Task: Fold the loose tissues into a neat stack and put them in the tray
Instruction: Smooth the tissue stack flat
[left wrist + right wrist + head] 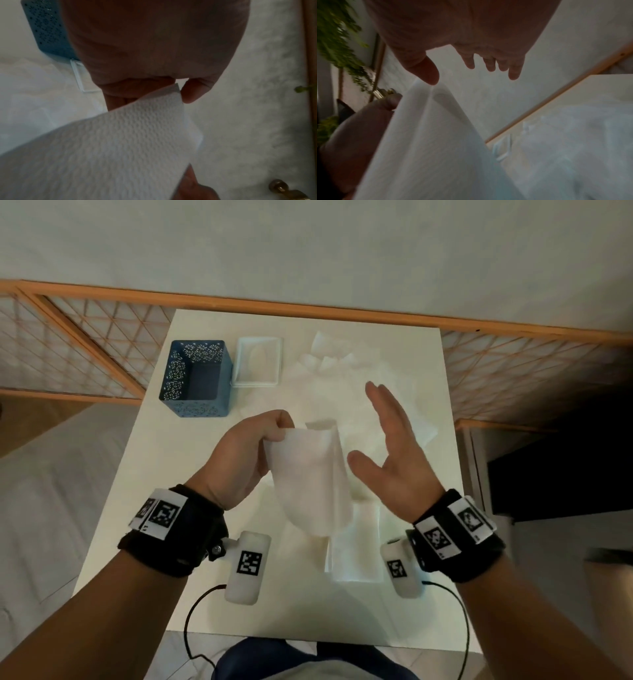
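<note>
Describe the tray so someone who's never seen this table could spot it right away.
Start at the far left of the white table, where a blue perforated bin stands. The tray sits just to its right, beside the loose tissues. It is shallow, rectangular and white, the only rigid, raised-rim thing among soft paper.

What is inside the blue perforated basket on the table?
Nothing shows inside the blue basket: the head view looks down onto its dark bare floor and inner walls. The near inner wall is hidden by the rim. The left hand grips a tissue well apart.
</note>
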A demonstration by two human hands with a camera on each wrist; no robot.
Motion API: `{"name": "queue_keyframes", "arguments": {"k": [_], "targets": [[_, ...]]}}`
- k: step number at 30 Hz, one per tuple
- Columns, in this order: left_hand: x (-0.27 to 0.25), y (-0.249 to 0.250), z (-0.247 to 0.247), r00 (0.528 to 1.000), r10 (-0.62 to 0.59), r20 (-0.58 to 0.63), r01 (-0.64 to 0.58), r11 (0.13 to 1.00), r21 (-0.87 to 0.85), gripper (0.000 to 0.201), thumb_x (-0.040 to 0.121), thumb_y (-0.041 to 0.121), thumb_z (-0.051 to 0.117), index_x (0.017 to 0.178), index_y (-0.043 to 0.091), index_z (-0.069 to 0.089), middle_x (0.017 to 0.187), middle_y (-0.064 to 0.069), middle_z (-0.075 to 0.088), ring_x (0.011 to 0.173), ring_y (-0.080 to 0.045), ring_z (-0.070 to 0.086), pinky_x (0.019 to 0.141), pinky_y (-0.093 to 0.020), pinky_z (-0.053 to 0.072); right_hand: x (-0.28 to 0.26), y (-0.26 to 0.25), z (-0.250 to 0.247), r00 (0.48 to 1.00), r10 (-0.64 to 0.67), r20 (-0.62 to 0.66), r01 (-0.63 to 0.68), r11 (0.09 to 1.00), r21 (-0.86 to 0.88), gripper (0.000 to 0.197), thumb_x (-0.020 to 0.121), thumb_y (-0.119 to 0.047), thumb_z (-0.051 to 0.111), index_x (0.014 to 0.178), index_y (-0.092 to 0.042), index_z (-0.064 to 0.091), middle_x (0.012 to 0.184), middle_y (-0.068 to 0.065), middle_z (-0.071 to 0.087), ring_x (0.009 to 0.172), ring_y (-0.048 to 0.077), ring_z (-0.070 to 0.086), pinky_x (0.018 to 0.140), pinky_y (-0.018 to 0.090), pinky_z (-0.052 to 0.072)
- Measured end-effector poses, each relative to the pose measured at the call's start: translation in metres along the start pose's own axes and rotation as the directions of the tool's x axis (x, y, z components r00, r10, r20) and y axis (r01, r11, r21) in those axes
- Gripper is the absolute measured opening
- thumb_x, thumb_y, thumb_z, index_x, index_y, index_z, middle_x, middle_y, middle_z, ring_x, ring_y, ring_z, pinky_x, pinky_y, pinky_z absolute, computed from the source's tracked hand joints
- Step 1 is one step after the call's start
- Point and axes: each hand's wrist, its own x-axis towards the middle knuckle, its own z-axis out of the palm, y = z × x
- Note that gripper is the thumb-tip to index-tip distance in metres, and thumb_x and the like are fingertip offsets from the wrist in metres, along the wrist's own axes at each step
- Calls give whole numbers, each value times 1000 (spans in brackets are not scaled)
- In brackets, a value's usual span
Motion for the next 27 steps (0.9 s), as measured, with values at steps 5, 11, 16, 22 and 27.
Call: {"name": "queue_keyframes", "arguments": {"k": [5, 11, 16, 22, 27], "targets": [[-16, 16, 8, 984, -43, 173, 67, 989, -134, 10, 72, 14, 38, 64, 16, 34, 60, 1, 28, 49, -15, 28, 47, -26, 28, -2, -43, -21, 958, -87, 274, 41, 985, 170, 68, 90, -16, 50, 155, -33, 44, 155, -18, 49, 141, 16, 48, 123, 32, 33], [-16, 16, 7, 994, -55, 95, 69, 985, -156, 9, 75, 17, 44, 66, 14, 43, 63, -2, 33, 53, -17, 33, 49, -29, 28, -4, -51, -17, 933, 24, 358, -136, 947, 291, 25, 94, -23, 57, 109, -8, 69, 101, 10, 73, 90, 20, 67, 81, 32, 51], [-14, -6, -6, 981, -180, 67, 192, 930, -315, 45, 90, 44, 62, 110, 5, 65, 97, -12, 62, 87, -26, 62, 78, -36, 48, -11, -32, -6, 968, 98, 231, -151, 963, 224, 12, 102, -17, 67, 96, -6, 68, 89, 23, 69, 76, 24, 61, 72, 39, 48], [-25, -47, -15, 933, -331, 143, 360, 828, -431, 75, 85, 79, 54, 115, 15, 78, 102, -8, 76, 82, -26, 75, 70, -38, 62, -14, -2, 0, 938, 337, -81, -295, 899, 323, 12, 101, -21, 65, 91, -20, 72, 83, -1, 72, 73, 14, 63, 69, 33, 49], [-28, -76, -10, 952, -276, 131, 298, 933, -201, 46, 89, 29, 77, 132, 15, 69, 125, -10, 73, 98, -26, 73, 80, -40, 63, -21, 16, 4, 899, 422, -119, -360, 864, 352, 11, 101, -18, 62, 95, -19, 72, 77, 2, 71, 68, 20, 59, 62, 34, 48]]}}
